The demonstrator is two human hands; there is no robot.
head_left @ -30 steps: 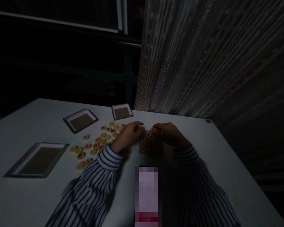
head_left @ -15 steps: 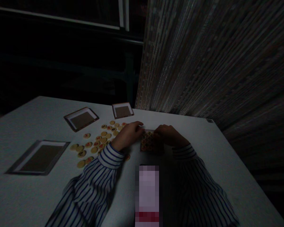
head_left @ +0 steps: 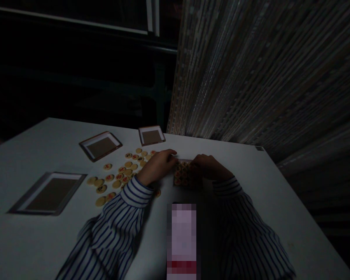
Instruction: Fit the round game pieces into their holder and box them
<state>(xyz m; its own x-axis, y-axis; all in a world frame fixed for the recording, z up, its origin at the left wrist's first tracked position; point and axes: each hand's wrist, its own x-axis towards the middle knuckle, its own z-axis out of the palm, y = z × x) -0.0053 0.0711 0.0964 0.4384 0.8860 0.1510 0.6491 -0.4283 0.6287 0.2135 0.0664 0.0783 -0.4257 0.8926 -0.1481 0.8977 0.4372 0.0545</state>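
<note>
Both hands meet over a small box (head_left: 184,175) packed with round discs, which sits near the middle of the white surface (head_left: 280,202), toward its far edge. The left hand (head_left: 157,165) rests at the box's left side, its fingers (head_left: 171,154) stretched along the far rim. The right hand (head_left: 210,166) covers the box's right side, fingers curled down onto it; in the dim light I cannot tell whether they pinch a disc. Loose discs (head_left: 122,174) lie scattered just left of the left hand. Three empty trays lie beyond: one (head_left: 48,193) near the left edge, one (head_left: 100,145) farther back, one (head_left: 151,135) at the far edge.
</note>
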